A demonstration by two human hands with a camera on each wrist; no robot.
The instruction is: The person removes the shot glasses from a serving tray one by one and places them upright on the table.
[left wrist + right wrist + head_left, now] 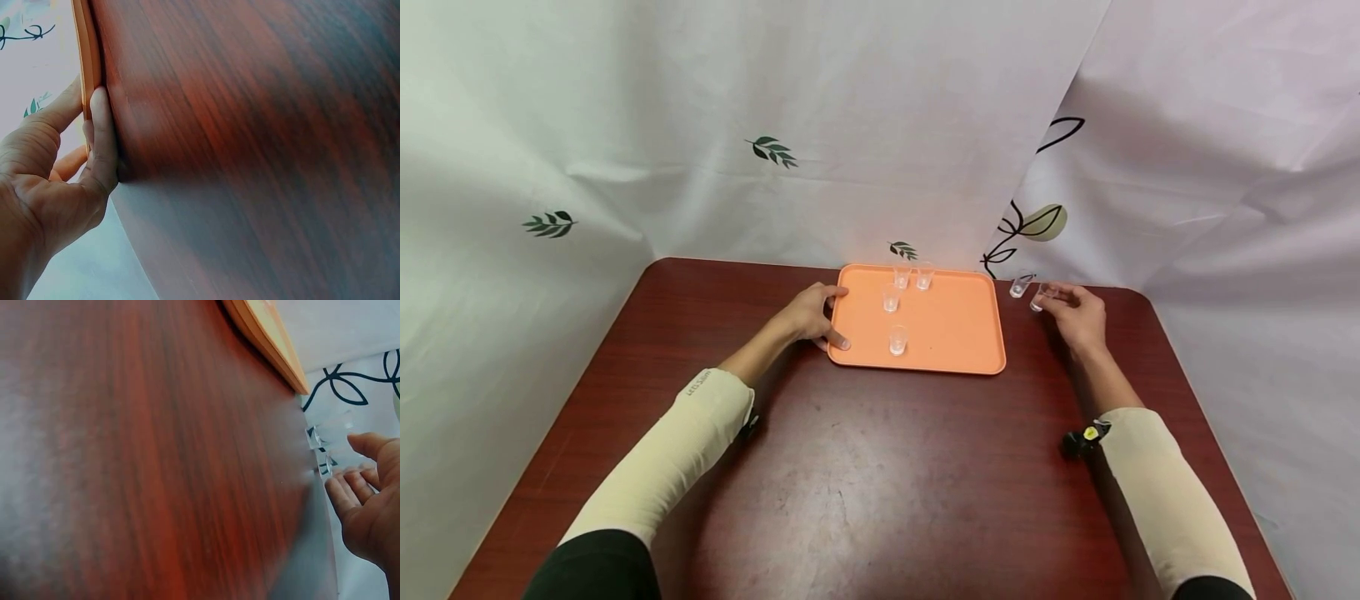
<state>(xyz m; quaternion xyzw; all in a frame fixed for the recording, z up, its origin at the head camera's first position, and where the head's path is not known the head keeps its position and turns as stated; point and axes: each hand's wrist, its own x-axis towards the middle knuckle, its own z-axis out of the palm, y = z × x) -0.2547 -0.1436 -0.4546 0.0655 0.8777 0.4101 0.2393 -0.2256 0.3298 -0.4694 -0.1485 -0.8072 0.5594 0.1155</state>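
An orange tray [951, 325] lies near the back edge of the table, with several small clear cups on it; one cup [898, 340] stands near its front rim. My left hand [808, 315] grips the tray's left side, thumb over the rim and fingers along the edge, as the left wrist view also shows. Right of the tray, my right hand [1078, 317] has its thumb and fingers around a clear cup [1040, 297] at the table's back. Another clear cup [1019, 286] stands just left of that one, between it and the tray.
The dark red-brown table [880, 467] reaches toward me in front of the tray. Light curtains [880, 125] with leaf prints hang right behind its back edge and along both sides. Three more cups [901, 277] are grouped toward the tray's back left.
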